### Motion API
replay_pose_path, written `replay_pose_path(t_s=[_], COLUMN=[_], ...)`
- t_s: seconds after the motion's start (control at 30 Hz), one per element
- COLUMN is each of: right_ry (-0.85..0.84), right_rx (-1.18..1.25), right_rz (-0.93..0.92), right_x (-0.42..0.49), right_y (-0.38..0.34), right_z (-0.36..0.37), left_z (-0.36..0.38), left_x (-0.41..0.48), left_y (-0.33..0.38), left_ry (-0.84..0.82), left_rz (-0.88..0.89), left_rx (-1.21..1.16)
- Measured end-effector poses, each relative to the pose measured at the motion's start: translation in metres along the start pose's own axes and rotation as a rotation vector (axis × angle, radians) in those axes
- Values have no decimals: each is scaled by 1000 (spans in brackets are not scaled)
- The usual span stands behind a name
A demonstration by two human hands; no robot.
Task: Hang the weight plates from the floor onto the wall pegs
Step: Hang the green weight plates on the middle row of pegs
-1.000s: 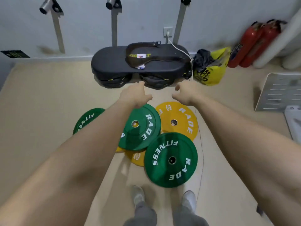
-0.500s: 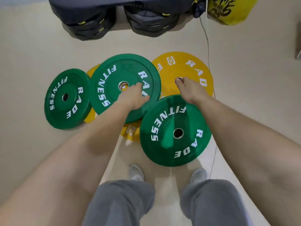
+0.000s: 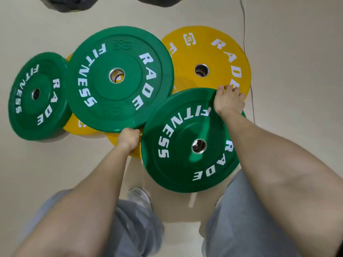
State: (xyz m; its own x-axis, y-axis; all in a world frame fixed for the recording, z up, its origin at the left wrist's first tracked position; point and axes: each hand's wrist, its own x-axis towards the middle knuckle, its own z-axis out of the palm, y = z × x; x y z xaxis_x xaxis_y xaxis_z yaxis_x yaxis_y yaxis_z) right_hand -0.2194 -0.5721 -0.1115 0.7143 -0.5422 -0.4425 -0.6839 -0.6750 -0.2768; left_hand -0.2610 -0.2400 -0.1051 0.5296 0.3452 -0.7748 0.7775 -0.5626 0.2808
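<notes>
The right hand point(image 3: 229, 102) is curling over the far rim of the near green plate point(image 3: 185, 138), fingers tucked behind the edge. The left hand point(image 3: 129, 139) is gripping that plate's left rim with curled fingers, pressed against the middle green plate point(image 3: 130, 93). The near green plate is sitting low by the person's feet on the floor point(image 3: 37, 173), overlapping a yellow plate point(image 3: 209, 51). A small green plate point(image 3: 37, 108) is lying at far left.

Grips nearest green plate point(image 3: 178, 169) with both hands, right hand point(image 3: 229, 102) curled over far rim, left hand point(image 3: 129, 139) at left rim, overlapping yellow plate point(image 3: 187, 71) behind.
</notes>
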Motion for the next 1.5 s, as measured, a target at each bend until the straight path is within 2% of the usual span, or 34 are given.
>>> replay_pose_path(t_s=[0.17, 0.27, 0.4, 0.5, 0.63, 0.93, 1.13, 1.27, 1.37, 1.5], right_ry=[37, -19, -168, -225, -317, -303, -165, -77, -6, 80], right_rx=[69, 195, 316, 377, 293, 228, 148, 124, 245, 342], right_rz=[9, 75, 79, 89, 47, -68, -47, -95, -29, -10], right_x=[30, 43, 54, 54, 52, 43, 37, 27, 15, 0], right_y=[21, 33, 56, 65, 61, 65, 48, 14, -16, -57], right_z=[21, 22, 17, 11, 7, -2, -6, -37, -83, -144], left_z=[41, 63, 79, 86, 95, 96, 85, 47, 7, -68], left_x=[-12, -17, 3, -3, -43, -31, -29, -29, -42, -64], left_y=[-25, -33, -63, -72, -58, -64, -61, -43, -14, 46], left_ry=[-57, -84, 107, 105, 36, 123, 160, 161, 156, 193], left_rz=[-218, -203, -170, -217, -223, -218, -209, -175, -98, 86], left_rx=[-509, -771, -871, -958, -988, -886, -924, -927, -932, -915])
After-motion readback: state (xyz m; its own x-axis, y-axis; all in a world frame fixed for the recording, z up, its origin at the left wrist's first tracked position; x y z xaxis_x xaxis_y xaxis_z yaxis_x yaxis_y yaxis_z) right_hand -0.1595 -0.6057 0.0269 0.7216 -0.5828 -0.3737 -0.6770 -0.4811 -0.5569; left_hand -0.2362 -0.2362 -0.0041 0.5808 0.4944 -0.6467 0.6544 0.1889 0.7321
